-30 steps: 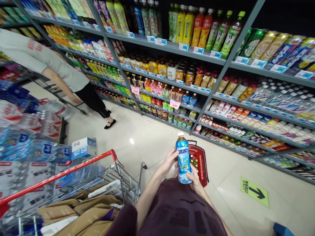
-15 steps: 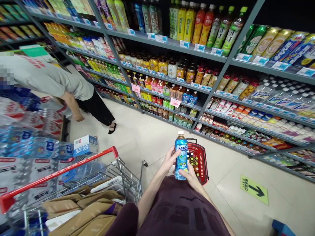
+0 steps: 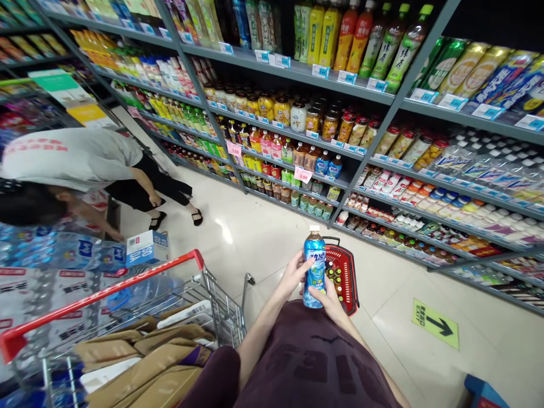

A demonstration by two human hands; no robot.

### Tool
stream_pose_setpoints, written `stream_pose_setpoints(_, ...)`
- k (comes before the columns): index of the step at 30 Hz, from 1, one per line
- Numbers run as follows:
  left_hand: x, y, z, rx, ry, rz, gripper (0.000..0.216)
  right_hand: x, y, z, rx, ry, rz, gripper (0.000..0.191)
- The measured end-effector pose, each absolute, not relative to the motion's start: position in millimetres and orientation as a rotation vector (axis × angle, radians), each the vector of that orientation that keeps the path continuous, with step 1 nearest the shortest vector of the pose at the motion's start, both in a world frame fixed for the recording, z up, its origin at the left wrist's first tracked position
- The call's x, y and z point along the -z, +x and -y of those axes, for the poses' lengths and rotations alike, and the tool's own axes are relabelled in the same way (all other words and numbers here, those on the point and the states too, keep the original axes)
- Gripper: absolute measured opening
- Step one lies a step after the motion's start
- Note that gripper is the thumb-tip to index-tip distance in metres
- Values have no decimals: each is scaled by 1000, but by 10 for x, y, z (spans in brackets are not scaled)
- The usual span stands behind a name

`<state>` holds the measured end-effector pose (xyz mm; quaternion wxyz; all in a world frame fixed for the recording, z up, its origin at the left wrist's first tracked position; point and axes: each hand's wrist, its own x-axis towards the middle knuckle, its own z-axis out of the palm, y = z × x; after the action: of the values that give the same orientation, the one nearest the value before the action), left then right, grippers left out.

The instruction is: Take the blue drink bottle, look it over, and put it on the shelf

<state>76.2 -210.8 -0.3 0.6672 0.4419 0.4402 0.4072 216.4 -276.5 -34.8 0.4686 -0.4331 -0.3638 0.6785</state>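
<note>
Between my two hands stands a drink bottle (image 3: 314, 266) with a blue label and a white cap, held upright in front of my body. My left hand (image 3: 294, 273) wraps its left side, the thumb lying across the label. Lower down, my right hand (image 3: 330, 299) grips the right side, thumb on the front. Behind the bottle, a red shopping basket (image 3: 349, 277) rests on the floor with several capped bottles (image 3: 334, 279) in it. The bottle hides the basket's left part.
Shelves (image 3: 293, 131) of drinks run across the front. A metal shopping cart (image 3: 212, 306) with brown cardboard pieces stands at left. Beyond it, a person (image 3: 80, 161) bends near packs of bottled water (image 3: 72, 252). A yellow exit sign (image 3: 436, 324) marks the floor at right.
The person at left has bent further down, one arm now reaching toward the water packs and blue-white box. My hands keep hold of the bottle, almost unmoved.
</note>
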Motion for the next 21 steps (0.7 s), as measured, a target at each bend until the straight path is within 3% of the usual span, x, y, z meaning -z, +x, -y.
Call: stream_pose_setpoints(21, 64, 759, 2129, -877, 1010, -867, 64, 450, 2171, 2774, -1634, -1116, 746, 45)
